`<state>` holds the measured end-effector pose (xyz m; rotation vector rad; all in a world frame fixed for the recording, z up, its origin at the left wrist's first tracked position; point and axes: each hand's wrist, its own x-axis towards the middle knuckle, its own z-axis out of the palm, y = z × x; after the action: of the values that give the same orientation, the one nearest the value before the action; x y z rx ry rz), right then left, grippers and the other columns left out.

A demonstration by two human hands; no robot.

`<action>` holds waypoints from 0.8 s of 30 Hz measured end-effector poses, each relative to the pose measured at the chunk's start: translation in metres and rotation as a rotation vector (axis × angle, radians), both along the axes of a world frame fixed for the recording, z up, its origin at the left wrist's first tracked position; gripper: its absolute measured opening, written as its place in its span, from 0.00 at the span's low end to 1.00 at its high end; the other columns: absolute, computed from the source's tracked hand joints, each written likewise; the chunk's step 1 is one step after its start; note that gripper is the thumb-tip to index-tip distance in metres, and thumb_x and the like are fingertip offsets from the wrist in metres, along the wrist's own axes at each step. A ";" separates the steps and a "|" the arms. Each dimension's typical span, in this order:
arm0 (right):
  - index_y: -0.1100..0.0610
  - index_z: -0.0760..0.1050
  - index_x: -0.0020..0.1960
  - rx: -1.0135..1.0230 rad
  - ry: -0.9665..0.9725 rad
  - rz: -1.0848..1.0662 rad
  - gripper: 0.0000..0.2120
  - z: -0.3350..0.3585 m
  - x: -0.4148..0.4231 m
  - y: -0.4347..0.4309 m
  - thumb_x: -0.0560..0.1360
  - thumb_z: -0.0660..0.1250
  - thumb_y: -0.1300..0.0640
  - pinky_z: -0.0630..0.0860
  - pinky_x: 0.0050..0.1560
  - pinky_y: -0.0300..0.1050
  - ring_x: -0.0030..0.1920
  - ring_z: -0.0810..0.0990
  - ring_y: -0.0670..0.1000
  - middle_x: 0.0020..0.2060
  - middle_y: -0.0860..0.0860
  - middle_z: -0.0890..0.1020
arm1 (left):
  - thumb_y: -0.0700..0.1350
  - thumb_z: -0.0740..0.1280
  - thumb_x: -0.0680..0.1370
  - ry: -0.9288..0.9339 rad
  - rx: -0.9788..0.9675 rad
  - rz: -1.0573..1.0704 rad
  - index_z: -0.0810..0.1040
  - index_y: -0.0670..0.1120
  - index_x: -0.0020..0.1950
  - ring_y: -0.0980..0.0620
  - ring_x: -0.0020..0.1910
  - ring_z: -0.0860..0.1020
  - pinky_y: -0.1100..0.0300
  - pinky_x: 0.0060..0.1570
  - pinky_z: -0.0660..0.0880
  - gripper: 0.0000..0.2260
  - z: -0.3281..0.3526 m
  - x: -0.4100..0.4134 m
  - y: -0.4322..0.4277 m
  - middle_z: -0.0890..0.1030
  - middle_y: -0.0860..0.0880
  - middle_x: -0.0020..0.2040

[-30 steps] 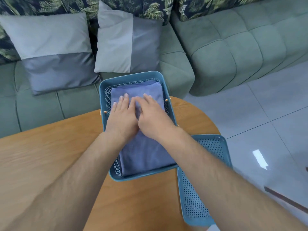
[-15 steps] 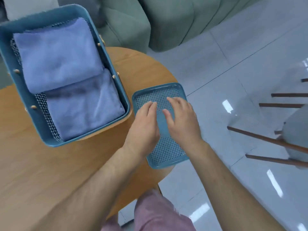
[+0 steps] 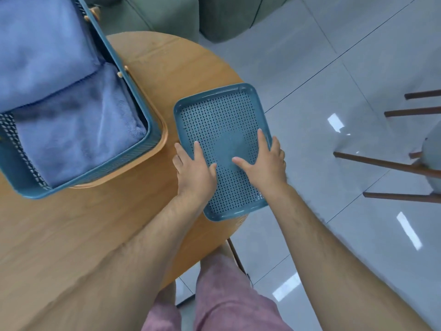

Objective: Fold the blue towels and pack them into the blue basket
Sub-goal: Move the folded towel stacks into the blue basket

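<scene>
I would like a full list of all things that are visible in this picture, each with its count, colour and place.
basket: one, blue, on the table at upper left, cut by the frame
folded towels: two visible, blue, inside the basket
basket handle: one, tan wood, lowered round the basket's near corner
perforated tray: one, blue, at the table's right edge
table: one, light wood, rounded
sofa: one, green, at the top
floor: pale grey tiles, on the right
chair: one, dark brown legs, far right
shorts: pink, bottom centre
left hand: resting on the tray's left rim
right hand: resting on the tray's right rim
</scene>
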<state>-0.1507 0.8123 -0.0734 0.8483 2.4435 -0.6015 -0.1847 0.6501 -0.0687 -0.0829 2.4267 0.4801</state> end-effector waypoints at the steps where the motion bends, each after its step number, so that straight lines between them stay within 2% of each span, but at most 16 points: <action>1: 0.46 0.44 0.82 -0.010 0.031 -0.023 0.49 0.003 0.000 0.000 0.73 0.68 0.31 0.62 0.74 0.61 0.76 0.59 0.61 0.80 0.57 0.54 | 0.53 0.62 0.83 0.015 0.017 0.015 0.50 0.47 0.82 0.36 0.77 0.52 0.43 0.74 0.59 0.32 0.002 -0.002 0.002 0.45 0.35 0.80; 4: 0.52 0.43 0.83 -0.002 0.130 -0.120 0.51 0.024 -0.003 0.011 0.74 0.69 0.33 0.63 0.73 0.59 0.75 0.62 0.60 0.79 0.56 0.59 | 0.50 0.63 0.83 0.115 0.069 0.032 0.50 0.44 0.82 0.35 0.75 0.55 0.45 0.74 0.56 0.33 0.016 -0.013 0.010 0.51 0.34 0.79; 8: 0.58 0.44 0.83 -0.032 0.228 -0.231 0.51 0.082 -0.024 0.031 0.75 0.67 0.33 0.61 0.75 0.56 0.78 0.59 0.59 0.80 0.55 0.58 | 0.46 0.65 0.81 0.335 0.193 -0.004 0.53 0.37 0.81 0.35 0.72 0.63 0.47 0.71 0.57 0.34 0.063 -0.047 0.022 0.63 0.34 0.75; 13: 0.59 0.57 0.80 -0.034 0.437 -0.254 0.41 0.168 -0.075 0.051 0.78 0.61 0.34 0.67 0.73 0.57 0.74 0.66 0.59 0.75 0.56 0.65 | 0.41 0.62 0.81 0.585 0.365 0.073 0.53 0.33 0.79 0.39 0.66 0.67 0.53 0.68 0.57 0.31 0.159 -0.106 0.029 0.71 0.38 0.69; 16: 0.55 0.69 0.73 -0.095 0.554 -0.257 0.30 0.217 -0.113 0.051 0.79 0.60 0.36 0.71 0.68 0.56 0.67 0.72 0.56 0.67 0.54 0.73 | 0.40 0.61 0.82 0.668 0.435 0.186 0.56 0.36 0.80 0.41 0.66 0.66 0.54 0.68 0.58 0.28 0.213 -0.140 0.012 0.72 0.40 0.67; 18: 0.52 0.74 0.66 -0.188 0.623 -0.232 0.23 0.248 -0.137 0.042 0.80 0.60 0.38 0.74 0.63 0.54 0.61 0.75 0.52 0.61 0.52 0.76 | 0.40 0.59 0.81 0.694 0.471 0.259 0.62 0.40 0.79 0.41 0.65 0.68 0.52 0.69 0.61 0.26 0.243 -0.163 -0.008 0.74 0.41 0.65; 21: 0.49 0.74 0.69 -0.293 0.669 -0.214 0.21 0.287 -0.167 0.016 0.81 0.61 0.40 0.71 0.65 0.50 0.61 0.74 0.50 0.61 0.49 0.71 | 0.36 0.60 0.79 0.725 0.561 0.353 0.68 0.47 0.77 0.43 0.61 0.71 0.47 0.68 0.67 0.25 0.283 -0.182 -0.049 0.76 0.46 0.59; 24: 0.47 0.72 0.74 -0.405 0.700 -0.216 0.23 0.316 -0.190 -0.017 0.81 0.64 0.42 0.68 0.72 0.51 0.63 0.74 0.51 0.60 0.50 0.68 | 0.36 0.62 0.81 0.764 0.618 0.457 0.70 0.53 0.76 0.45 0.56 0.74 0.50 0.67 0.70 0.25 0.315 -0.185 -0.093 0.69 0.53 0.51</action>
<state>-0.3406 0.7958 0.2430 0.8253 2.6607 -1.6417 -0.3693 0.5568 0.2467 -0.2188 2.8359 1.7053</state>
